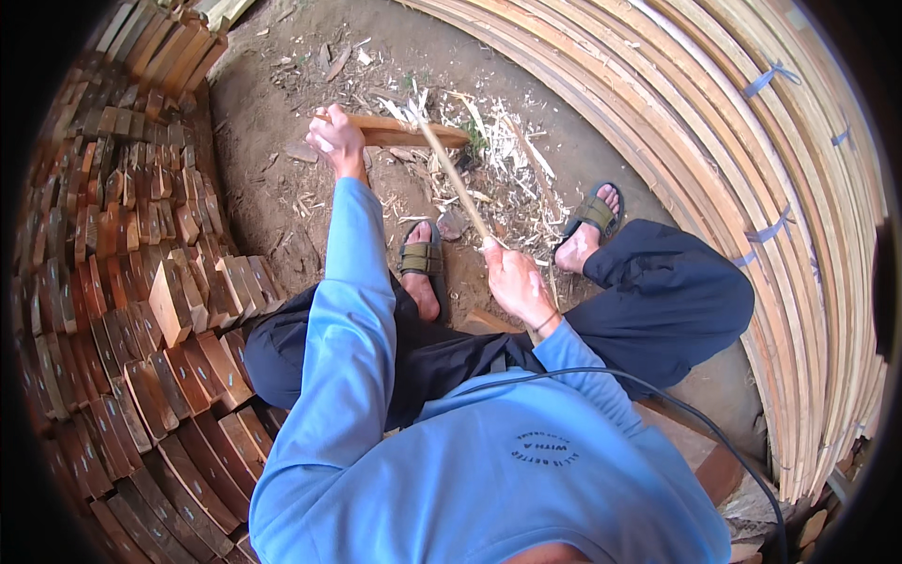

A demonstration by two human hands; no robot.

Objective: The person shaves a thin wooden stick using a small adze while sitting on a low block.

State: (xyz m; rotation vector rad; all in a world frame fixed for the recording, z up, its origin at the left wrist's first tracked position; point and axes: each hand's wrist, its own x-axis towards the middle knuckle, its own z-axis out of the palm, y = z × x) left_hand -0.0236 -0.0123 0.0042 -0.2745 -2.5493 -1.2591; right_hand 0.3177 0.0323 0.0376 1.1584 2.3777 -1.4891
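Observation:
My left hand (336,136) is closed at the near-left end of a long brown, flat, blade-shaped piece (413,130). Whether it is metal or wood I cannot tell. It points to the right, low over the ground. My right hand (517,285) grips a thin pale wooden stick (456,183) near its lower end. The stick slants up and left, and its upper part crosses the brown piece in the picture; contact between them cannot be made out.
Pale wood shavings (526,183) litter the dirt between and beyond my sandalled feet (420,268). Stacked brown wood blocks (122,273) rise on the left. Long tied wooden strips (695,141) curve along the right. A black cable (648,383) crosses my blue shirt.

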